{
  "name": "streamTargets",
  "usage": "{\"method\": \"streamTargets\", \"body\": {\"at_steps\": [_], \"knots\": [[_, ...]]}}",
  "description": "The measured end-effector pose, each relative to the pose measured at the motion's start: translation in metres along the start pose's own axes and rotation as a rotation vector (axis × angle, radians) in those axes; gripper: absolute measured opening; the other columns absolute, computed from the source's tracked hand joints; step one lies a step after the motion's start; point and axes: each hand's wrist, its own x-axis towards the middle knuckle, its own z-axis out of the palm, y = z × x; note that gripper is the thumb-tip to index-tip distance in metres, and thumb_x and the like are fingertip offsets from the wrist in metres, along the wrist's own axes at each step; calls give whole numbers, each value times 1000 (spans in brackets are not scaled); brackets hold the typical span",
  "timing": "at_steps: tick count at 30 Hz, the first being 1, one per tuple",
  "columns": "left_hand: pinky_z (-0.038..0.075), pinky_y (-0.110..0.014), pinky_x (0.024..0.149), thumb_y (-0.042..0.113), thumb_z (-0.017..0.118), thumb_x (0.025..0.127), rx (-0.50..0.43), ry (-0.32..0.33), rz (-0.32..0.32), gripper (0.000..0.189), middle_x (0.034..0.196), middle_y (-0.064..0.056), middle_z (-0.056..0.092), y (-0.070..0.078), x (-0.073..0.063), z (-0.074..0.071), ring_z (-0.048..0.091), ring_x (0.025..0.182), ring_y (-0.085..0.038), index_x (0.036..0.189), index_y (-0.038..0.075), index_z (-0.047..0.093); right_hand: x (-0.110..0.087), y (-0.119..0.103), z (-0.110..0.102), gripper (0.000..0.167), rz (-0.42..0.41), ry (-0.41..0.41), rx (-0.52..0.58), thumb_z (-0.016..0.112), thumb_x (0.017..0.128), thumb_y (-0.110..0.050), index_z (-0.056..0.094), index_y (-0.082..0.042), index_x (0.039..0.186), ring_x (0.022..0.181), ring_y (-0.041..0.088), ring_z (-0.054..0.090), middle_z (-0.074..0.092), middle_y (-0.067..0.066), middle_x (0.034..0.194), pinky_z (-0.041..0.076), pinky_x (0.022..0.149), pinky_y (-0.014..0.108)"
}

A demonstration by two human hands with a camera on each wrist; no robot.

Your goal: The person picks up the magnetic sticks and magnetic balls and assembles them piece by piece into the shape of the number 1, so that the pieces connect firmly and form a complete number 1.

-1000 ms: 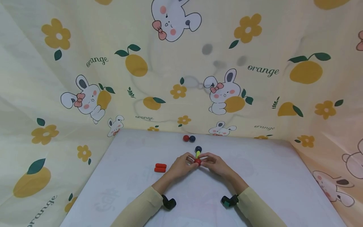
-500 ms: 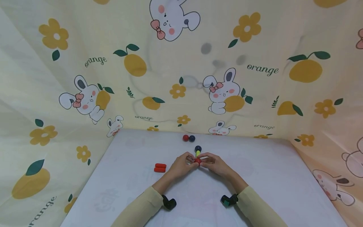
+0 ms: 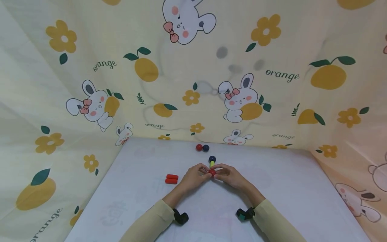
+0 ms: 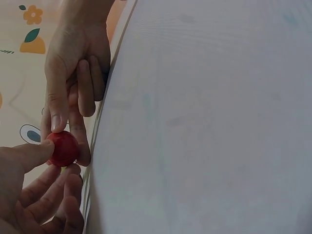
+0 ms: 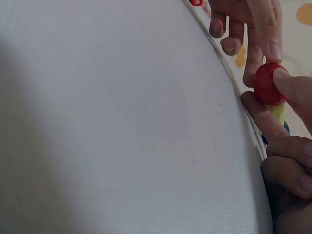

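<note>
Both hands meet at a red ball (image 3: 212, 172) in the head view. My left hand (image 3: 193, 176) pinches it from the left, thumb against it in the left wrist view. From the other side, my right hand (image 3: 231, 176) grips the same ball between thumb and fingers. A short yellow-green rod (image 3: 212, 164) extends from the ball away from me, and a dark blue ball (image 3: 212, 158) sits at its far end. In the right wrist view the fingers partly cover the rod (image 5: 277, 113). Where rod and red ball join is hard to see.
Two red rods (image 3: 171, 179) lie side by side left of the hands. Farther back, a second red ball (image 3: 199, 147) and a second dark blue ball (image 3: 206, 148) sit close together. A printed curtain (image 3: 181, 114) stands behind the white table (image 3: 145, 161).
</note>
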Motion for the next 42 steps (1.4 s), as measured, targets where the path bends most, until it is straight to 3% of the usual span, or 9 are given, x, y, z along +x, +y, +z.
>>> {"method": "streamTargets", "body": {"at_steps": [10, 18, 29, 33, 36, 42], "knots": [[57, -47, 97, 33, 76, 102, -22, -5, 11, 24, 110, 6, 75, 1, -5, -5, 70, 103, -17, 122, 20, 71, 1, 0, 0, 42, -5, 8, -12, 73, 104, -31, 66, -22, 144, 131, 36, 63, 71, 10, 137, 54, 92, 44], [58, -44, 92, 31, 76, 102, 15, -11, -13, 18, 108, 6, 74, 0, -13, -14, 68, 98, -15, 117, 22, 72, 0, -2, -1, 41, 26, 34, -4, 73, 104, -31, 65, -23, 144, 133, 36, 61, 70, 10, 138, 55, 97, 47], [59, -39, 91, 30, 74, 104, 37, -30, -71, 18, 113, 9, 72, -5, -26, -39, 65, 98, -16, 121, 22, 74, 6, -2, -5, 39, 90, 63, 21, 75, 103, -30, 68, -25, 140, 136, 37, 58, 69, 9, 139, 52, 105, 55], [57, -38, 88, 29, 74, 104, 38, -24, -75, 19, 115, 9, 71, -10, -28, -50, 64, 96, -16, 121, 21, 74, 8, -2, -6, 40, 120, 65, 43, 76, 102, -31, 68, -25, 141, 138, 38, 56, 67, 11, 142, 53, 103, 52], [55, -37, 84, 29, 73, 105, 50, -20, -66, 20, 114, 9, 72, -14, -29, -57, 63, 94, -16, 122, 20, 74, 9, -3, -8, 42, 152, 76, 62, 76, 102, -32, 67, -26, 142, 133, 35, 58, 67, 12, 142, 54, 95, 43], [53, -34, 78, 26, 73, 104, 79, -19, -50, 22, 113, 7, 72, -21, -32, -72, 61, 90, -17, 124, 16, 74, 10, -5, -10, 46, 181, 77, 156, 75, 103, -33, 63, -23, 146, 100, 23, 57, 66, 14, 143, 46, 78, 33]]}}
